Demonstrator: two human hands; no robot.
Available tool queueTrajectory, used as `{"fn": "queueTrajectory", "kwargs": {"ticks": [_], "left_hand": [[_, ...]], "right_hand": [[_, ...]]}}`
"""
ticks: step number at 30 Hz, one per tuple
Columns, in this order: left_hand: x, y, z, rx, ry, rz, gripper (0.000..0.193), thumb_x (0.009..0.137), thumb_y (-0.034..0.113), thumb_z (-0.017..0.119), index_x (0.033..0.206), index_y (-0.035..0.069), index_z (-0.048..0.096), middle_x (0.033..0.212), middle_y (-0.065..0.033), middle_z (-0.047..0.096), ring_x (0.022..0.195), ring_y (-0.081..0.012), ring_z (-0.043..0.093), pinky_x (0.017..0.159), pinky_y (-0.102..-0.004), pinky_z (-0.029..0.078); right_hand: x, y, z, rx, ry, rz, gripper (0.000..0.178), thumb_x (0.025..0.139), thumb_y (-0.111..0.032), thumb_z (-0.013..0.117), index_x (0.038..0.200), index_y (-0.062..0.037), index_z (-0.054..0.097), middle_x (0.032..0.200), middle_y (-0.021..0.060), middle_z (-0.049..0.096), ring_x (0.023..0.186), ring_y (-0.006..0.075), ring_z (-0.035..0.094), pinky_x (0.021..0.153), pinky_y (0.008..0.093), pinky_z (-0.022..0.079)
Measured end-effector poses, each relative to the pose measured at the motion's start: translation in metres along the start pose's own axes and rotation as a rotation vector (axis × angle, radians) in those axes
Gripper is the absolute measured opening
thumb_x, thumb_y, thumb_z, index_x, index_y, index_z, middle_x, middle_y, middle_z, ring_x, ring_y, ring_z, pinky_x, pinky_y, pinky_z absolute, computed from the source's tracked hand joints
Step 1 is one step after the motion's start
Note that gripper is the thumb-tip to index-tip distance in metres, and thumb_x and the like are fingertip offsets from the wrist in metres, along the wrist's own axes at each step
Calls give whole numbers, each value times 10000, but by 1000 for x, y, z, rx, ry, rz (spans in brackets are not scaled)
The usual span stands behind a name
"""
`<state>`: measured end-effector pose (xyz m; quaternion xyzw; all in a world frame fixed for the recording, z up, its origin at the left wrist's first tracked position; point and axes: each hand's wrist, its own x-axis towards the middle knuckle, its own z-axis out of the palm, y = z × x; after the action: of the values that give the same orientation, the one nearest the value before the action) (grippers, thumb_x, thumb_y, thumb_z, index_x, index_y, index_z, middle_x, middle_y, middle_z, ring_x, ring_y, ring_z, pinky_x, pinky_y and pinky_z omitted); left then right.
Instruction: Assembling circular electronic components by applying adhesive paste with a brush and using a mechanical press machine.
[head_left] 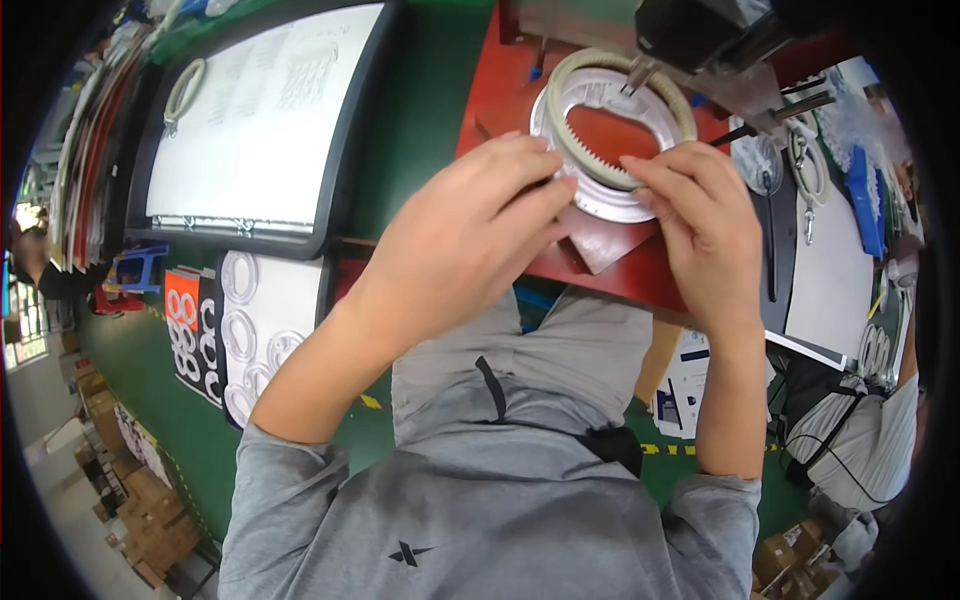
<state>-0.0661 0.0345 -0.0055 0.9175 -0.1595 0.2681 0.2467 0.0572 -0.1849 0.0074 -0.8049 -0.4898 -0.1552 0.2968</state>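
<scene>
A beige ring (683, 108) with teeth along its inner edge lies tilted over a silver metal ring (607, 207) on the red work surface. My right hand (708, 225) pinches the near right part of the toothed ring between thumb and fingers. At the near left side, my left hand (468, 235) has its fingers bent round the edge of the metal ring, close to the toothed one. Part of both rings is hidden behind my fingers. Above their far side stands a dark machine head (695, 35) with a thin metal tip reaching down toward the rings.
Left of the red surface (545, 262), a black-framed board (262, 120) carries white sheets and a small beige ring (184, 90). Lower left, several silver rings (240, 335) lie on a white-topped tray. A blue holder (864, 205) and cords are at the right.
</scene>
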Motion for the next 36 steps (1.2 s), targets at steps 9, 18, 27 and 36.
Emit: {"fn": "queueTrajectory", "kwargs": {"ticks": [9, 18, 27, 36], "left_hand": [[-4, -7, 6, -44, 19, -39, 313, 854, 34, 780, 1165, 36, 746, 1245, -156, 689, 1109, -339, 682, 953, -404, 558], [-19, 0, 12, -165, 102, -159, 367, 874, -23, 740, 1237, 36, 742, 1350, -180, 671, 1198, -341, 669, 1014, -394, 532], [5, 0, 25, -242, 287, -365, 224, 862, 59, 779, 1078, 25, 729, 1074, -116, 741, 981, -308, 677, 869, -397, 535], [21, -6, 55, -15, 459, -285, 167, 857, 53, 764, 1020, 45, 798, 1147, -169, 782, 1134, -247, 730, 927, -320, 584]], "right_hand": [[-6, -9, 1, -154, 3, -63, 312, 783, -16, 774, 1082, -102, 796, 967, 28, 698, 966, 239, 668, 780, 376, 479], [-10, -31, 10, -222, 21, -20, 284, 811, -64, 764, 1089, -114, 794, 958, 0, 696, 928, 204, 654, 751, 353, 434], [-7, -34, 12, -195, 30, 26, 234, 820, -72, 759, 1049, -101, 796, 917, 8, 671, 883, 210, 631, 721, 366, 423], [-5, -35, 7, -178, -31, 16, 255, 818, -60, 731, 1060, -102, 801, 928, 4, 669, 898, 205, 626, 764, 361, 427]]}}
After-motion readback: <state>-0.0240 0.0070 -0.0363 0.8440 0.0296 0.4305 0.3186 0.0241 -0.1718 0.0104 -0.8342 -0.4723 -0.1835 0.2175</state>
